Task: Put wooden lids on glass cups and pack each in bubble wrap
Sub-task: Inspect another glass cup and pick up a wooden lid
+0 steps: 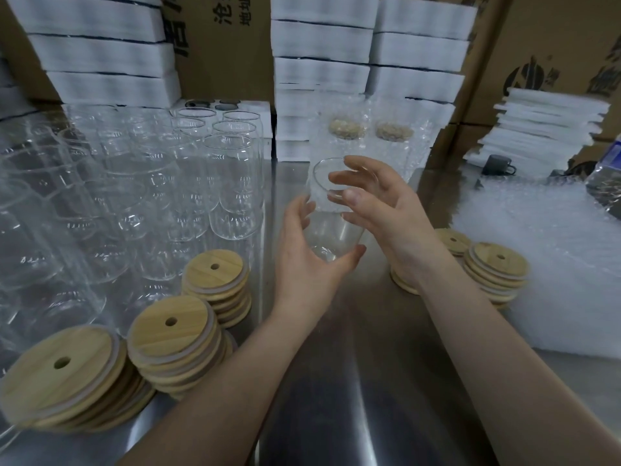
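Observation:
A clear glass cup (331,230) is held above the steel table, tilted with its open mouth away from me and no lid on it. My left hand (309,260) grips its lower half, thumb under the base. My right hand (373,203) is against the upper part near the rim, fingers spread and loosely curved. Stacks of wooden lids (188,338) with a centre hole lie at the lower left, and more lid stacks (494,267) sit to the right. A heap of bubble wrap (544,264) lies at the right. Two wrapped, lidded cups (366,136) stand behind.
Many empty glass cups (134,196) crowd the left half of the steel table (336,398). White foam boxes (322,62) and cardboard cartons are stacked along the back. A pile of white foam sheets (544,129) and a dark adapter (497,164) sit at the far right.

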A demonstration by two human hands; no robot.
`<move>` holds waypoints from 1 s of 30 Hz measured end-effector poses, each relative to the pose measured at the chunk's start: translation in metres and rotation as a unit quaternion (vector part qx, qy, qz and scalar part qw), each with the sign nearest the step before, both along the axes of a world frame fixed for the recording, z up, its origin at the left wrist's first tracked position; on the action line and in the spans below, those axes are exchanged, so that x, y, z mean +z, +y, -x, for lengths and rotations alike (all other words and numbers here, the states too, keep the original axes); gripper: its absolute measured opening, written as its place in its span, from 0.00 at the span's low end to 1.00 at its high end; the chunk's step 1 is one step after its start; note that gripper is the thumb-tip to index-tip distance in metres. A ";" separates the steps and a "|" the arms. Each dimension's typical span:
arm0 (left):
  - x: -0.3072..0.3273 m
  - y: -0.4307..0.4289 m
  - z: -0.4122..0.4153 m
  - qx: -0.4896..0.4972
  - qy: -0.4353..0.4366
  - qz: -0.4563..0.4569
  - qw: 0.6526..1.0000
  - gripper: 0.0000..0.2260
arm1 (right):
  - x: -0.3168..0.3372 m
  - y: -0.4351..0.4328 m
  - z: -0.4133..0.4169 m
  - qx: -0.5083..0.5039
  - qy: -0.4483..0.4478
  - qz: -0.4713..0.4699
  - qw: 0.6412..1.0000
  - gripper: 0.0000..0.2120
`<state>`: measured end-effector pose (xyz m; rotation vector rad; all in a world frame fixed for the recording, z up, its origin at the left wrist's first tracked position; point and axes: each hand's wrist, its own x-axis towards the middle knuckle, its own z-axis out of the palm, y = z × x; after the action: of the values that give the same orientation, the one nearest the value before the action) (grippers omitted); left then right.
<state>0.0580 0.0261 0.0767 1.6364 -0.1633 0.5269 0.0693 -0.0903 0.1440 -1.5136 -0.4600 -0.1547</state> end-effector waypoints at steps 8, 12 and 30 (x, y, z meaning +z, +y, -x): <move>-0.002 0.002 0.000 0.016 -0.027 -0.015 0.999 0.40 | 0.003 0.003 0.002 -0.005 -0.015 0.002 1.000 0.24; -0.003 0.002 -0.001 0.033 -0.035 -0.037 0.998 0.41 | 0.002 0.002 0.002 -0.009 -0.012 0.001 1.000 0.24; 0.000 0.000 0.001 0.096 -0.079 -0.106 0.987 0.37 | 0.000 -0.004 -0.008 0.005 0.101 -0.144 0.984 0.09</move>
<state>0.0570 0.0262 0.0768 1.8282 -0.1860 0.8099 0.0772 -0.0940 0.1437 -1.2266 -0.2693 -0.0543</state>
